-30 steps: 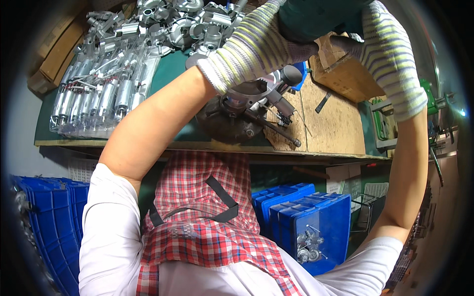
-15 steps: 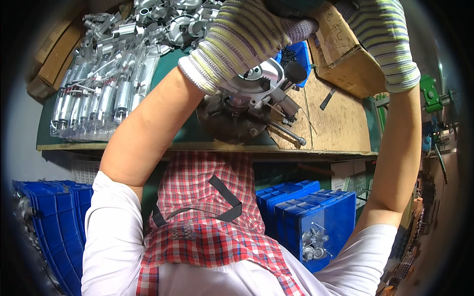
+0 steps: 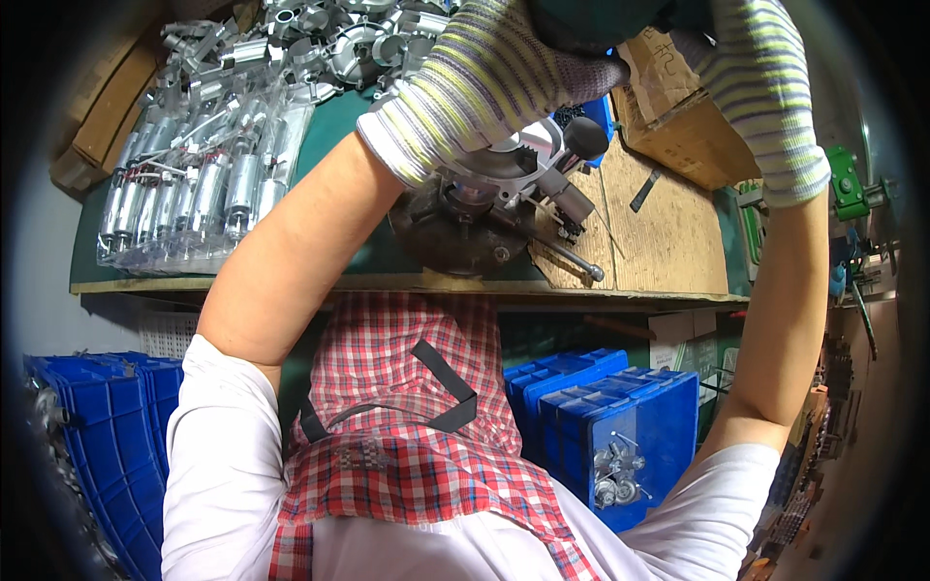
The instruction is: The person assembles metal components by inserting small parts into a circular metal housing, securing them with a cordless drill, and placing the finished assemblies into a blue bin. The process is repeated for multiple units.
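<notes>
Both hands wear striped knitted gloves and are raised at the top of the view, over the bench. My left hand (image 3: 489, 82) is closed against a dark rounded object (image 3: 601, 21), which is cut off by the upper edge, so its kind does not show. On the object's other side, my right hand (image 3: 760, 92) has its fingers bent in at its edge; the fingertips are partly hidden. Below my left hand, a silvery metal housing (image 3: 552, 145) sits on a dark round fixture (image 3: 450, 232), with a lever rod (image 3: 572, 259) sticking out to the right.
Bagged silver cylindrical motors (image 3: 208, 189) lie at the left, with a heap of metal castings (image 3: 349, 53) behind. A cardboard box (image 3: 688, 136) and a blue bin (image 3: 599, 121) of small black parts stand at right. Blue crates (image 3: 620, 397) sit below the bench edge.
Both hands have shifted slightly to the right, and the dark object has come a little lower into view between them. The housing and fixture stay in place.
</notes>
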Demonstrator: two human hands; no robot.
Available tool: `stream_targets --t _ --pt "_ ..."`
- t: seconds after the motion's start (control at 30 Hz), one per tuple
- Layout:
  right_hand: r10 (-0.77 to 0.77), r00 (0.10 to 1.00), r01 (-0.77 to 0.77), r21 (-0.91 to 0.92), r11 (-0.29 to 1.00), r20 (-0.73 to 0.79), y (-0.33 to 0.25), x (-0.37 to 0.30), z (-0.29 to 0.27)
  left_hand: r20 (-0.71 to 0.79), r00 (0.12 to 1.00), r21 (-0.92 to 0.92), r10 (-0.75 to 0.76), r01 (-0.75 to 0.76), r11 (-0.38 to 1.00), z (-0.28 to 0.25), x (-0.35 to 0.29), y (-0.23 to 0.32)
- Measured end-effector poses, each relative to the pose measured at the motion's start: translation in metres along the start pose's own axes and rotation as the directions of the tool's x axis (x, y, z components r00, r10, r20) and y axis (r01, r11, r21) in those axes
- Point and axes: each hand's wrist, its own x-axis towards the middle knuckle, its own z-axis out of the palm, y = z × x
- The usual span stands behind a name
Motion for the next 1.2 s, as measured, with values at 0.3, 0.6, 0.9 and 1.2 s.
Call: stream_targets --t 0.3,0.6,0.9,1.2 --pt "-0.012 0.99 0.025 -0.095 0.995 0.14 0.029 -0.038 -0.046 0.204 0.978 -0.182 0.05 -0.012 0.983 0.003 0.014 0.004" --pt "-0.06 0.998 0.057 -0.16 0.985 -0.014 0.019 -0.049 -0.029 -0.071 0.996 -0.197 -0.062 0.047 0.979 0.028 -0.001 0.021" --pt "0.205 0.945 -0.109 -0.347 0.932 0.254 -0.026 0.0 -0.043 -0.111 0.991 -0.345 -0.073 0.031 0.938 0.041 -0.008 -0.002" --pt "0.112 0.95 -0.009 -0.335 0.942 0.291 0.0 -0.04 -0.092 0.24 0.955 -0.314 -0.176 0.248 0.916 0.038 0.016 -0.002"
